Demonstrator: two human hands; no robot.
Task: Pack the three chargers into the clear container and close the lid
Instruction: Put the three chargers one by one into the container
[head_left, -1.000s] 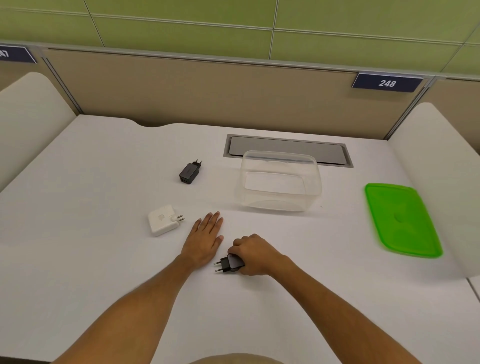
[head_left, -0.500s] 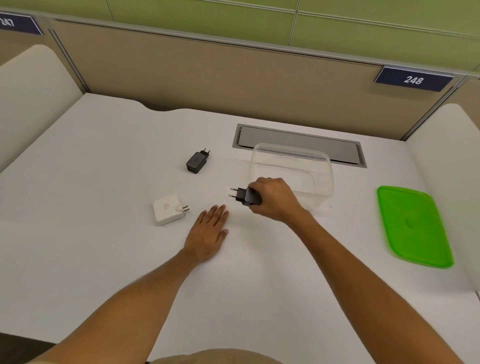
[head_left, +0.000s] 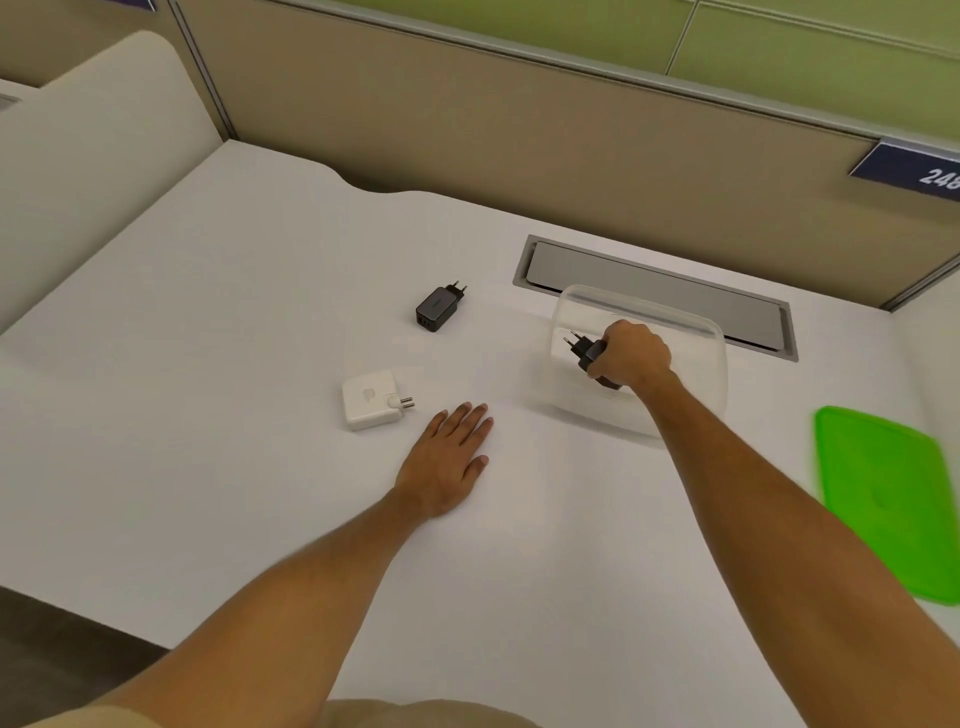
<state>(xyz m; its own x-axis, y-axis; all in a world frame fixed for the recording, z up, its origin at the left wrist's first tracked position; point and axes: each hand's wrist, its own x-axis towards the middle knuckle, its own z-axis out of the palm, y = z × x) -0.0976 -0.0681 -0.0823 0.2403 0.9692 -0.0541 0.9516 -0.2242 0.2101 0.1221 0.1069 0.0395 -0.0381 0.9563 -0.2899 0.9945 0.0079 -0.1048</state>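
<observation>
1. Over the open mouth of the clear container (head_left: 717, 364), the right hand (head_left: 631, 356) is curled tight around a black charger (head_left: 587, 353). Its pins jut up and to the left, out past the knuckles, so its long axis runs slantwise across the container and not straight down into it.
2. Directly beneath those fingers lies the container's bare floor. In my judgement the coming move is a short drop or a lowering, then letting go; nothing has to travel sideways.
3. Just left of the container, well clear of that hand, the left hand (head_left: 449, 460) lies flat on the white desk (head_left: 208, 389), fingers spread and holding nothing.
4. Just beyond the left fingertips, up and to the left, sits the white charger (head_left: 371, 400), pins pointing right toward the container. This hand is plainly the nearer one for it.
5. Farther back, a second black charger (head_left: 436, 309) lies with its pins angled up and right, between the two hands' reach.
6. At the far right, the green lid (head_left: 888, 499) lies flat on the desk, apart from the container, on the right hand's side.
</observation>
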